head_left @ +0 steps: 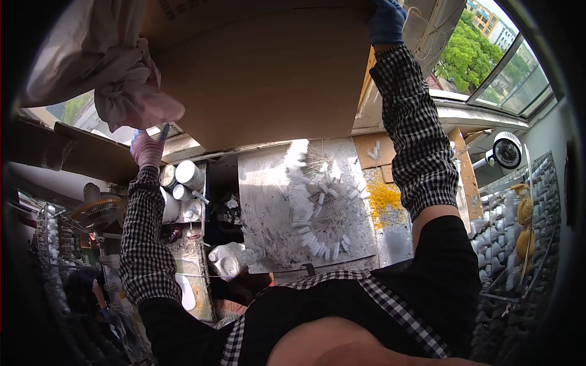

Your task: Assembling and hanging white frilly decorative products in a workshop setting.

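A large brown cardboard box (268, 73) is raised in front of me and fills the upper middle of the view. My right hand (387, 23), in a blue glove, is closed at the box's upper right edge. On the other side, my left hand (148, 149) wears a striped pinkish glove and reaches up beneath a bunched whitish-pink cloth or plastic sheet (131, 85). Its thumb-side fingertip sticks up; the sheet hides the other fingers, so their grip is unclear. Both forearms have black-and-white checked sleeves.
Below the box, a stained worktop board (268, 207) carries many small white pieces on thin sticks (314, 195). White tubs (189, 175) and a white jug (229, 261) stand to the left. A fan (506, 150) and filled racks (503, 238) are at right; another person (91, 293) is lower left.
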A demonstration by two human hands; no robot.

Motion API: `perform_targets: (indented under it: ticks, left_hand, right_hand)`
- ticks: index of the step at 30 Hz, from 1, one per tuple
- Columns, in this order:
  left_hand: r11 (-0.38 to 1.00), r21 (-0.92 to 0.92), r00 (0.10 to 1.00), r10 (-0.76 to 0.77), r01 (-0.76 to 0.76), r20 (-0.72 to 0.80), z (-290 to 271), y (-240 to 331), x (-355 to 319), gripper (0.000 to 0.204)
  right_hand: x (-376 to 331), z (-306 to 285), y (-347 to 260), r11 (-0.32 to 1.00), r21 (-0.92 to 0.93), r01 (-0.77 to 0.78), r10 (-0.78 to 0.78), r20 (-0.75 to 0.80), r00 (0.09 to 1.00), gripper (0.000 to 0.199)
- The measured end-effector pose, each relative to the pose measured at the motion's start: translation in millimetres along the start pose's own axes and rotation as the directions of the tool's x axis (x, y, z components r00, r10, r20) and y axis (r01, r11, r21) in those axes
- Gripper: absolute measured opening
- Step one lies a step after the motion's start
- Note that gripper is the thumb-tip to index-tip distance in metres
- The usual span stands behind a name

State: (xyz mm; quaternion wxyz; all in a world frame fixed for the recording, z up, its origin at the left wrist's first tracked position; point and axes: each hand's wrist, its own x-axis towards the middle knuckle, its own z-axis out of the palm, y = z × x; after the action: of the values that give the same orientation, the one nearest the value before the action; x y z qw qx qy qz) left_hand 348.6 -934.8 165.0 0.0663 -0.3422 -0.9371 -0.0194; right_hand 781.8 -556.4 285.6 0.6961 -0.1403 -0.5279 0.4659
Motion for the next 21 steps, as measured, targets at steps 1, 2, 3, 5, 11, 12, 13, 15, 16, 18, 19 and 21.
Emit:
perform_targets:
  ticks: [1, 2, 3, 5, 11, 12, 13, 15, 16, 18, 19, 21]
  left_hand:
    - [0.919, -0.376, 0.980, 0.044, -0.115, -0.193, 15, -77, 46, 0.081]
    - [0.706, -0.702, 0.996, 0.081, -0.091, -0.048, 7, -151, 101, 0.080]
    - [0.692, -0.715, 0.993, 0.112, -0.097, -0.026, 38, -130, 119, 0.080]
    - [0.671, -0.734, 0.990, 0.138, -0.102, -0.012, 55, -107, 145, 0.080]
    - [0.665, -0.744, 0.985, 0.162, -0.070, 0.052, 73, -65, 150, 0.079]
    - [0.657, -0.751, 0.983, 0.171, -0.066, 0.063, 79, -44, 146, 0.079]
    - [0.654, -0.754, 0.982, 0.172, -0.059, 0.072, 85, -38, 139, 0.078]
    - [0.674, -0.739, 0.985, 0.142, -0.025, 0.096, 78, -52, 143, 0.078]
    - [0.681, -0.732, 0.986, 0.131, -0.016, 0.101, 69, -63, 150, 0.078]
    - [0.684, -0.730, 0.986, 0.114, 0.012, 0.123, 68, -71, 157, 0.077]
    - [0.686, -0.727, 0.986, 0.102, 0.025, 0.130, 59, -62, 184, 0.077]
    - [0.691, -0.720, 0.986, 0.075, 0.055, 0.147, 53, -83, 184, 0.077]
  right_hand:
    - [6, 31, -3, 0.992, 0.124, 0.037, -0.035, -0.018, 0.999, 0.029]
    - [9, 57, -4, 0.979, 0.203, 0.030, -0.022, -0.041, 0.999, 0.029]
    - [15, 45, 9, 0.987, 0.162, -0.004, 0.004, 0.001, 1.000, 0.029]
    - [24, 41, 16, 0.992, 0.122, -0.021, 0.017, 0.039, 0.999, 0.028]
    - [26, 37, 49, 0.950, 0.288, -0.122, 0.113, 0.048, 0.992, 0.028]
    - [31, 27, 54, 0.955, 0.272, -0.119, 0.112, 0.042, 0.993, 0.028]
    - [41, 15, 56, 0.984, 0.164, -0.077, 0.073, 0.029, 0.997, 0.028]
    - [38, 21, 58, 0.983, 0.141, -0.118, 0.116, 0.021, 0.993, 0.027]
    - [47, 25, 52, 0.986, 0.150, -0.068, 0.069, 0.000, 0.998, 0.027]
    - [62, 21, 43, 0.989, 0.147, -0.027, 0.030, -0.017, 0.999, 0.026]
    - [70, 17, 39, 0.994, 0.110, 0.005, -0.002, -0.033, 0.999, 0.026]
    - [83, 9, 33, 0.997, 0.034, 0.067, -0.065, -0.059, 0.996, 0.026]
